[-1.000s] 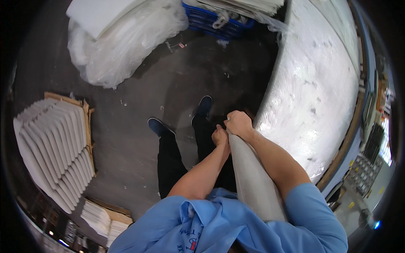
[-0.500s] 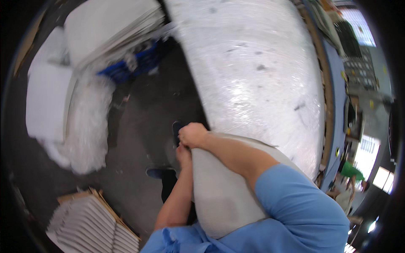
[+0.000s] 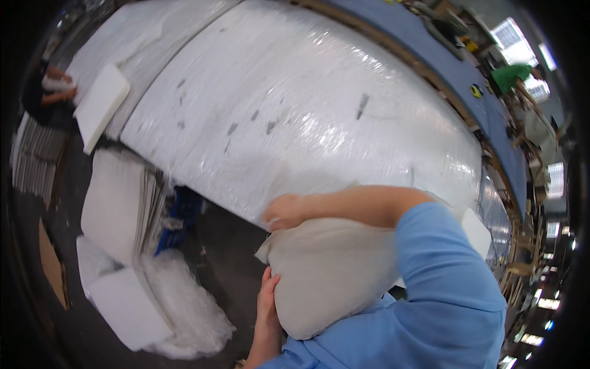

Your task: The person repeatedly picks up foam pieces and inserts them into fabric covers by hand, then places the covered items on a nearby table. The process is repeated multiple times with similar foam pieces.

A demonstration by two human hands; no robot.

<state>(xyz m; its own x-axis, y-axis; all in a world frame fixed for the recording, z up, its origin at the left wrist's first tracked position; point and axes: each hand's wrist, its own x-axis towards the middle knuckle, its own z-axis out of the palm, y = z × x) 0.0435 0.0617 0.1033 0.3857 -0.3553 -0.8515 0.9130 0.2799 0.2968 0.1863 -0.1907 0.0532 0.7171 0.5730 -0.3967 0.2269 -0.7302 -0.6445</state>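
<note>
A light grey fabric-covered cushion (image 3: 338,264) rests against my front, with a loose fabric corner (image 3: 263,251) sticking out at its left end. My left hand (image 3: 268,301) grips the cushion's lower left edge, its fingers against the fabric. Just above that loose corner is my right hand (image 3: 287,212), curled but smeared by motion. Whether it holds anything is hidden. My right forearm crosses over the cushion's far edge. Beyond lies a wide plastic-wrapped work surface (image 3: 246,123), shiny and marked with dark scuffs.
Left of me are a stack of pale sheets (image 3: 117,206), a white foam block (image 3: 132,307), crumpled clear plastic (image 3: 190,313) and a blue crate (image 3: 184,212). At far left, a person (image 3: 46,98) works by a white foam slab (image 3: 103,104). Another person in green (image 3: 510,77) stands at far right.
My view has swung left along the plastic-wrapped surface. My hands, together at the cushion's corner before, are now apart, the right farther up. The cushion now lies over the surface's near edge.
</note>
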